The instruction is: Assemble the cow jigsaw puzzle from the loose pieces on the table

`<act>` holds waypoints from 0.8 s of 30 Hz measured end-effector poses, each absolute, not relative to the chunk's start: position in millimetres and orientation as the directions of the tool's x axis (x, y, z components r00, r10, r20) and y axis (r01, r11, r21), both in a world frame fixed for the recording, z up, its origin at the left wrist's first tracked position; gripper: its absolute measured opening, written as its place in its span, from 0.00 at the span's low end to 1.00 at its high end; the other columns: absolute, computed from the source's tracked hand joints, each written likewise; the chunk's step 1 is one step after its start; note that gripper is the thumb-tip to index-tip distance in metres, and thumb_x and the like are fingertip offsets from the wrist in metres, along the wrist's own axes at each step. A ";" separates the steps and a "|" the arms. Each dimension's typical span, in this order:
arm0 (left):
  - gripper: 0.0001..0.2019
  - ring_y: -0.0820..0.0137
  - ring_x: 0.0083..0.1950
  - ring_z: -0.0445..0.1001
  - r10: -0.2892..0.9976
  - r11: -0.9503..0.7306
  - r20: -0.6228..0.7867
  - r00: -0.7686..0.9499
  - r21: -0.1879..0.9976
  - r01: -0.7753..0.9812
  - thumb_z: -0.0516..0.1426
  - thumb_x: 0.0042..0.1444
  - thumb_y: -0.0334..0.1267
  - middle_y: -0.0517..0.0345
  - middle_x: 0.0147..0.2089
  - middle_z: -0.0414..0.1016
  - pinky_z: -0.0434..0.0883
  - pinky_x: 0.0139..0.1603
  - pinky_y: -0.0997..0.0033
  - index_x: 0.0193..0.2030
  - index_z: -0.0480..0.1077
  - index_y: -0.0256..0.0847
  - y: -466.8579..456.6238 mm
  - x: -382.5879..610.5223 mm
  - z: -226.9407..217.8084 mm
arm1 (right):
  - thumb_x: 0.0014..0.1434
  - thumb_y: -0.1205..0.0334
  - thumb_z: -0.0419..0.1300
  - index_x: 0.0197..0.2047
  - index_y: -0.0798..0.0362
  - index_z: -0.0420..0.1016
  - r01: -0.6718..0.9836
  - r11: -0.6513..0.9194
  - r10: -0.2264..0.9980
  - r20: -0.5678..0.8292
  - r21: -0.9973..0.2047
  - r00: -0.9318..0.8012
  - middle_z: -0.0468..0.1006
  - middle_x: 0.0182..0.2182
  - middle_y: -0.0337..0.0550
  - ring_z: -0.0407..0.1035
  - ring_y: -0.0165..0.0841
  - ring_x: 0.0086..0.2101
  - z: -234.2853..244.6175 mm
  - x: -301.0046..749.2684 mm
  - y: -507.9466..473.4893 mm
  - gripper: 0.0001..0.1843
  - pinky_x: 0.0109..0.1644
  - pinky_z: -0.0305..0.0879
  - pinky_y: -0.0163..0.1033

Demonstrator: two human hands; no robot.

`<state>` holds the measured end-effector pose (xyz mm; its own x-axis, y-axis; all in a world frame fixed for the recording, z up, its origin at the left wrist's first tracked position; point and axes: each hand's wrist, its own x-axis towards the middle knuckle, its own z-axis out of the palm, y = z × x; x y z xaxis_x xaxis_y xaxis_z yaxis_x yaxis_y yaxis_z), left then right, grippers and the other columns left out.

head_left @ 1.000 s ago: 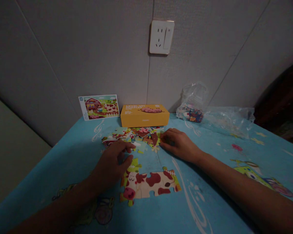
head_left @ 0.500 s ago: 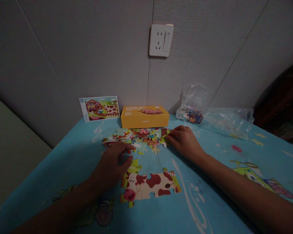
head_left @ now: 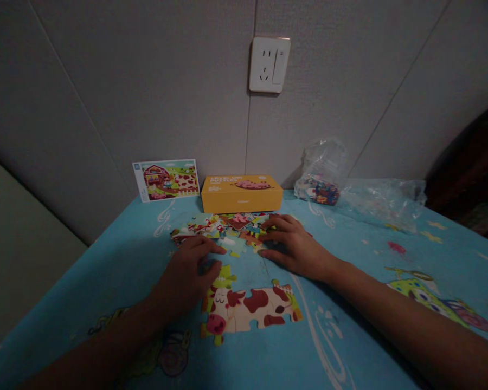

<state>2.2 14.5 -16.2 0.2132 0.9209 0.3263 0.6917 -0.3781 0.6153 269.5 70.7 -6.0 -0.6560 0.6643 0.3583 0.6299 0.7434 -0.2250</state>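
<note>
My left hand (head_left: 193, 265) rests at the left of the puzzle area, thumb and fingers apart, with nothing seen in it. Just right of its thumb lies a green puzzle piece (head_left: 225, 277). My right hand (head_left: 290, 242) is spread over the right side of a heap of loose puzzle pieces (head_left: 239, 221), its fingertips on or just above them; pieces under the palm are hidden. Nearer to me, a joined puzzle section (head_left: 252, 310) shows a white cow with brown patches and a pink muzzle.
Behind the heap stands a yellow puzzle box (head_left: 242, 197). A farm picture card (head_left: 168, 180) leans on the wall at left. At right are a clear bag with pieces (head_left: 319, 187) and crumpled clear plastic (head_left: 384, 200). The blue tablecloth (head_left: 117, 260) carries cartoon prints.
My right hand has moved left and slightly nearer over the heap, and its fingers have gone from bunched together to spread. My left hand has hardly moved.
</note>
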 end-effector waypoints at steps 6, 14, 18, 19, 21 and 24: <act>0.18 0.56 0.51 0.71 0.887 -0.153 0.450 -0.101 0.493 0.856 0.58 0.50 0.40 0.49 0.47 0.74 0.66 0.57 0.53 0.48 0.73 0.40 31.3 -13.4 -12.6 | 0.60 0.56 0.64 0.35 0.54 0.79 0.631 0.728 0.682 0.375 -0.267 -0.628 0.73 0.47 0.53 0.63 0.46 0.50 -6.2 266.7 67.6 0.09 0.56 0.62 0.54; 0.43 0.41 0.64 0.61 0.935 0.277 0.143 -0.326 0.283 0.918 0.60 0.48 0.56 0.37 0.63 0.64 0.62 0.60 0.43 0.68 0.58 0.34 41.4 -15.9 -16.9 | 0.58 0.59 0.65 0.34 0.54 0.76 0.622 0.724 0.683 0.431 -0.298 -0.589 0.72 0.47 0.53 0.64 0.46 0.50 -4.5 268.9 64.7 0.07 0.55 0.64 0.55; 0.36 0.44 0.63 0.63 0.937 0.273 0.135 -0.323 0.299 0.915 0.58 0.52 0.53 0.41 0.63 0.67 0.63 0.61 0.42 0.65 0.62 0.35 41.8 -17.7 -10.9 | 0.59 0.58 0.63 0.36 0.54 0.76 0.694 0.662 0.722 0.493 -0.285 -0.486 0.72 0.46 0.54 0.65 0.46 0.48 -6.7 273.3 68.9 0.08 0.53 0.67 0.55; 0.34 0.45 0.63 0.64 0.937 0.270 0.135 -0.323 0.309 0.912 0.58 0.53 0.52 0.42 0.62 0.68 0.64 0.60 0.43 0.64 0.64 0.36 42.1 -18.5 -9.8 | 0.60 0.57 0.63 0.36 0.54 0.76 0.706 0.647 0.730 0.500 -0.287 -0.466 0.72 0.46 0.54 0.66 0.46 0.48 -7.6 274.3 70.1 0.08 0.53 0.67 0.55; 0.30 0.46 0.61 0.66 0.937 0.261 0.138 -0.320 0.330 0.907 0.58 0.54 0.50 0.43 0.60 0.70 0.66 0.58 0.46 0.62 0.65 0.37 42.8 -20.0 -8.7 | 0.61 0.57 0.63 0.38 0.54 0.76 0.718 0.629 0.743 0.500 -0.298 -0.445 0.72 0.46 0.54 0.66 0.45 0.48 -9.2 275.9 71.8 0.09 0.54 0.67 0.55; 0.29 0.48 0.58 0.68 0.936 0.253 0.144 -0.320 0.357 0.899 0.59 0.53 0.48 0.44 0.57 0.72 0.68 0.56 0.48 0.61 0.67 0.38 43.9 -21.7 -9.7 | 0.61 0.56 0.62 0.42 0.54 0.76 0.721 0.619 0.760 0.471 -0.312 -0.448 0.71 0.47 0.54 0.66 0.45 0.49 -10.7 276.3 71.4 0.10 0.55 0.67 0.55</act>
